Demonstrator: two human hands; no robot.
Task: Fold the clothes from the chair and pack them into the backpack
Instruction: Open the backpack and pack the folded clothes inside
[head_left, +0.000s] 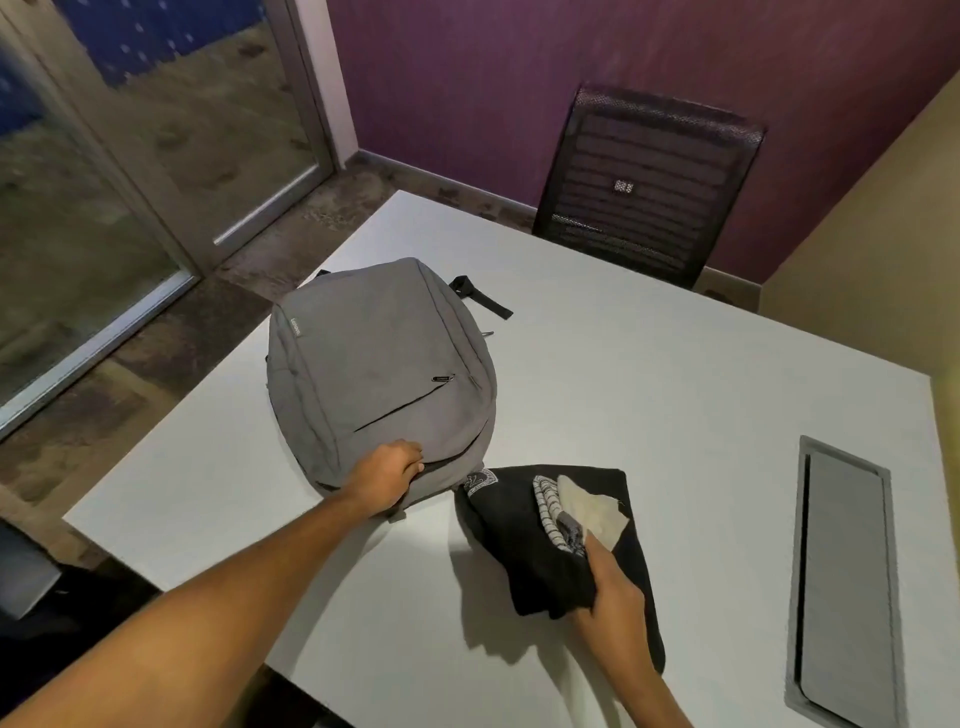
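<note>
A grey backpack lies flat on the white table, front pocket up. My left hand grips its near edge, fingers curled into the opening at the zipper. To the right lies a stack of folded clothes: a black garment with a white print, a striped piece and a beige piece on top. My right hand grips the stack's near edge, lifting part of the black fabric off the table.
A black mesh chair stands at the table's far side with nothing on its backrest. A grey cable hatch is set into the table at the right. A glass door and floor are to the left.
</note>
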